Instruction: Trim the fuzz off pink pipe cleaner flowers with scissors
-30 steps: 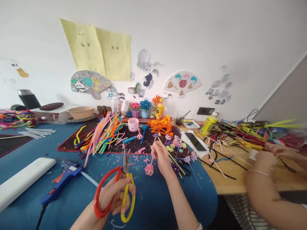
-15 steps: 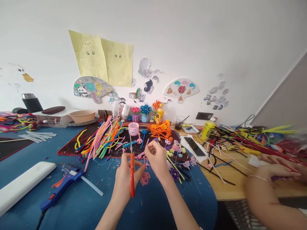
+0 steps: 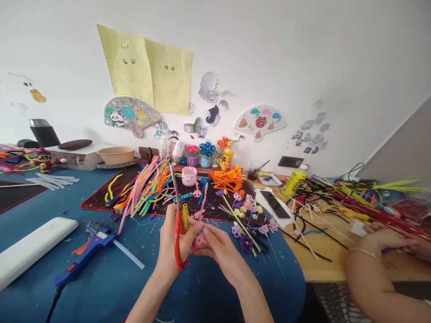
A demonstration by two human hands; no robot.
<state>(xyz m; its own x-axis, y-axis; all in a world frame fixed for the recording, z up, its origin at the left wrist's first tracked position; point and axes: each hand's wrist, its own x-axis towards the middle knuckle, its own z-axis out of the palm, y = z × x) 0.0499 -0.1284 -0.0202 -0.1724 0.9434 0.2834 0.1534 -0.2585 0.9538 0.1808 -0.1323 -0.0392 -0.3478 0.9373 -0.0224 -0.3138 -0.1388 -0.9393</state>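
Scissors with red-orange handles (image 3: 178,237) hang on my left hand (image 3: 170,249), blades pointing up and away. The same hand also pinches a pink pipe-cleaner flower (image 3: 199,243); its pink stem (image 3: 203,204) rises above the fingers. From the other side, my right hand (image 3: 224,253) closes on this flower, the fingertips of both hands meeting there and covering part of it. Just beyond stand a small pink pot (image 3: 189,176) and a blue marker-like piece (image 3: 187,196). Purple and yellow pipe-cleaner flowers (image 3: 247,244) lie right of my right hand.
At left rest a blue hot glue gun (image 3: 87,251) and a white case (image 3: 37,251). Pipe cleaners (image 3: 141,188) are piled on the dark mat, orange pieces (image 3: 227,181) farther right. A phone (image 3: 273,204) and another person's arm (image 3: 373,269) are at the right.
My right hand has come down and left to meet my left hand at the pink flower, which is now raised between them. The scissors tilt further left.
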